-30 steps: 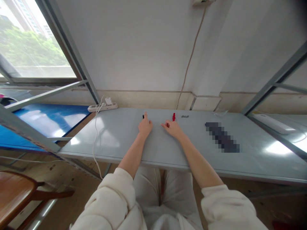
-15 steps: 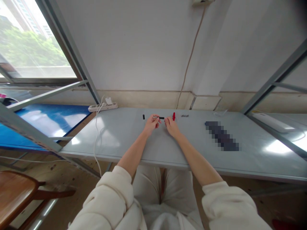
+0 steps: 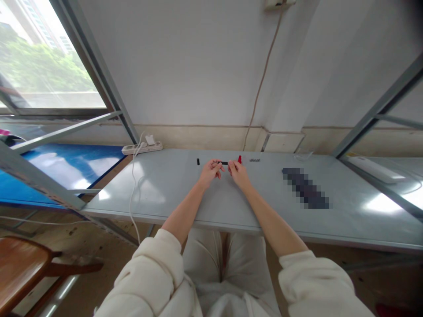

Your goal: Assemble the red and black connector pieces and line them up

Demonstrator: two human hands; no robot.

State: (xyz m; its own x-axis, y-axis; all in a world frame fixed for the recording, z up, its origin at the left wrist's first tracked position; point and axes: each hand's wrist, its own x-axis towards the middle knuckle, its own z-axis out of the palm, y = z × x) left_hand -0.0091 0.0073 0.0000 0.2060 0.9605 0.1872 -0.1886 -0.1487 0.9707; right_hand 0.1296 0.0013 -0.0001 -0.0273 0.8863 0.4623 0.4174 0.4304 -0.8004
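Between my two hands runs a slim black pen-like rod (image 3: 224,163); its exact kind is too small to tell. My left hand (image 3: 210,171) is closed on its left end, fingers pinched. My right hand (image 3: 236,171) pinches the right end. Just behind the right hand stands a red object (image 3: 239,159), partly hidden by the fingers. A short black cylinder (image 3: 198,161) stands upright to the left of my left hand. To the right of the red object lie several small dark pieces (image 3: 254,160) in a row.
The grey tabletop (image 3: 231,202) meets the wall at the back. A white power strip (image 3: 142,147) lies at the rear left, its white cable (image 3: 132,189) hanging over the front edge. A dark blurred-out item (image 3: 306,188) lies at right. A wooden chair (image 3: 29,268) stands lower left.
My right hand has shifted slightly and now covers more of the red object. The rod is still held between both hands, moved a little to the right.
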